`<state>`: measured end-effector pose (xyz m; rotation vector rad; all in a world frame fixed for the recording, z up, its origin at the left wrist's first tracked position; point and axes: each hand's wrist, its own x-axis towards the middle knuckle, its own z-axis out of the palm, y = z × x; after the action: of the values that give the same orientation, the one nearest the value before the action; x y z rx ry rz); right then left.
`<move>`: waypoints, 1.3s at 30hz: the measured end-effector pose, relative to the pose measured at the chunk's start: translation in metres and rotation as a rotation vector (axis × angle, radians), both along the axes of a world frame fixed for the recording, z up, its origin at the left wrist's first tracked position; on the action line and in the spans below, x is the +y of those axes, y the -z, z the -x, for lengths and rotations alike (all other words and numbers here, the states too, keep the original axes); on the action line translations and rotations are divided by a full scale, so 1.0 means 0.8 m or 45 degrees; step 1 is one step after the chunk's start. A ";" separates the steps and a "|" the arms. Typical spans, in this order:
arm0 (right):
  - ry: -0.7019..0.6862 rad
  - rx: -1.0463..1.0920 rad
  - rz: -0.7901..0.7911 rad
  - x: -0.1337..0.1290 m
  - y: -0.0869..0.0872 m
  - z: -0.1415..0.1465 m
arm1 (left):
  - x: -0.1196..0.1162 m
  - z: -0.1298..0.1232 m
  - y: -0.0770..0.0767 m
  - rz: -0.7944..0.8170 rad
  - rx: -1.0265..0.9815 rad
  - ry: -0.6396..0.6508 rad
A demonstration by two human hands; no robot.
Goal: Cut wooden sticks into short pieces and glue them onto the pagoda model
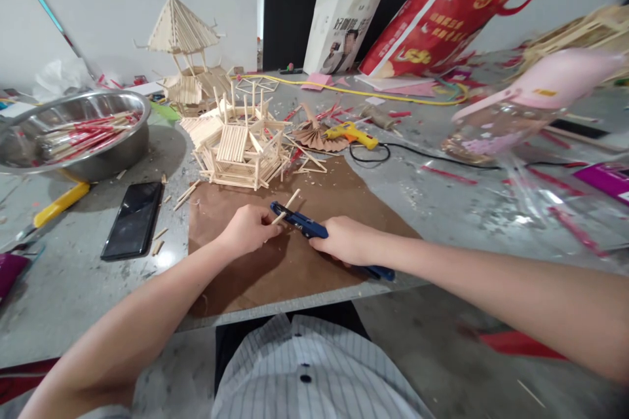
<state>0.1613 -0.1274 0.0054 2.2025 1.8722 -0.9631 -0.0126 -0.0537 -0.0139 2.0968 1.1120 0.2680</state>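
Over a brown sheet (314,275), my left hand (251,229) pinches a thin wooden stick (291,201) that slants up and to the right. My right hand (344,239) is closed round the handles of a dark blue cutting tool (305,222). The tool's head lies at the stick, just right of my left fingers. Behind my hands stands a small structure of wooden sticks (240,150), with upright posts and slatted roof parts.
A stick tower (181,33) stands behind. At left are a metal bowl (118,150) of red-wrapped sticks, a phone (132,221) and a yellow-handled knife (61,204). A yellow glue gun (356,135), its black cord and a pink-topped bottle (531,91) are at right; bags stand behind.
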 end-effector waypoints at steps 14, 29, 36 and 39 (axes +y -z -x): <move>-0.076 0.373 0.099 0.009 -0.006 -0.026 | 0.005 0.002 0.004 0.213 -0.105 -0.012; -0.049 -0.721 -0.708 0.018 0.057 -0.093 | 0.016 0.009 -0.001 0.553 -0.453 -0.058; -0.349 -0.588 -1.393 0.020 0.021 -0.051 | 0.018 0.008 0.004 0.506 -0.424 0.001; -0.590 -0.511 -1.596 0.034 0.009 -0.021 | 0.017 0.008 0.003 0.470 -0.398 0.024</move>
<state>0.1783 -0.1000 -0.0020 1.8372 2.8854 0.9247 -0.0193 -0.0402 -0.0162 1.6715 0.8788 0.3401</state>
